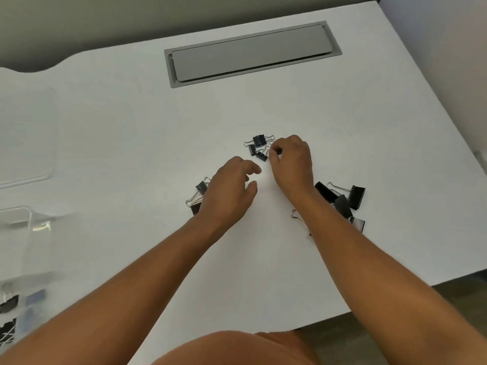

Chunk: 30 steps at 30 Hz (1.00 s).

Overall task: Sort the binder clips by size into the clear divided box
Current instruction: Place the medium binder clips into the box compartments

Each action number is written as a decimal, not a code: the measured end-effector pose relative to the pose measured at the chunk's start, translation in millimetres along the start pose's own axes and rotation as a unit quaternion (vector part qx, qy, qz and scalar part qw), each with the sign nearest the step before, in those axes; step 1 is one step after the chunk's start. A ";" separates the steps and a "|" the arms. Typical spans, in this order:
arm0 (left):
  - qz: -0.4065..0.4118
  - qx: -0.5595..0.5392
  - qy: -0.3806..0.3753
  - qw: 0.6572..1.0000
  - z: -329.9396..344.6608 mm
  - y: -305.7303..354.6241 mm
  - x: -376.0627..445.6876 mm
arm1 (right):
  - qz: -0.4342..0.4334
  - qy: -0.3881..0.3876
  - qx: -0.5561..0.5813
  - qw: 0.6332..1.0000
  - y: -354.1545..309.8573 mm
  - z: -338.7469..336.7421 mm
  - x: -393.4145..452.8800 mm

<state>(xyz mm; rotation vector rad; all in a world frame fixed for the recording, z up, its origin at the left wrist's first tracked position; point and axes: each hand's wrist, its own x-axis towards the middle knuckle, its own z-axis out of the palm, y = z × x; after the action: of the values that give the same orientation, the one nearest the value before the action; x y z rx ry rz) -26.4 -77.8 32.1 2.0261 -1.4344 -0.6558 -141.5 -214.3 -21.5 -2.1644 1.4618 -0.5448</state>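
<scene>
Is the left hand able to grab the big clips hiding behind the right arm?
Probably not easily: the big clips lie beyond the right arm, which crosses between them and the left hand. The right hand sits nearer.

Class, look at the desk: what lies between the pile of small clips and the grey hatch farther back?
Nothing: in the head view, only bare white desk separates the small clips from the hatch.

Both forearms bare to the frame edge. Left hand (229, 188) and right hand (292, 162) bare (bare knee visible at 6 o'clock).
</scene>
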 end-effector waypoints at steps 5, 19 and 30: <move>-0.026 -0.040 0.003 0.999 13.1 6.2 -8.3 | -0.020 -0.006 -0.038 0.999 14.3 -13.3 -14.6; 0.145 0.039 0.124 0.981 30.0 8.3 -21.1 | 0.255 -0.284 0.386 0.840 -23.7 -71.6 -49.6; -0.165 -0.278 0.113 0.939 -8.5 11.8 -30.7 | 0.126 -0.249 0.175 0.944 -39.1 -63.6 -22.9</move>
<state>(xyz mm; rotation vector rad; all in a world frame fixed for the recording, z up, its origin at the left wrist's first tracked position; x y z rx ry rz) -38.0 -50.4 48.4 1.8128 -0.6735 -0.8251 -156.2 -190.4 51.3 -1.6460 1.2213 -0.1306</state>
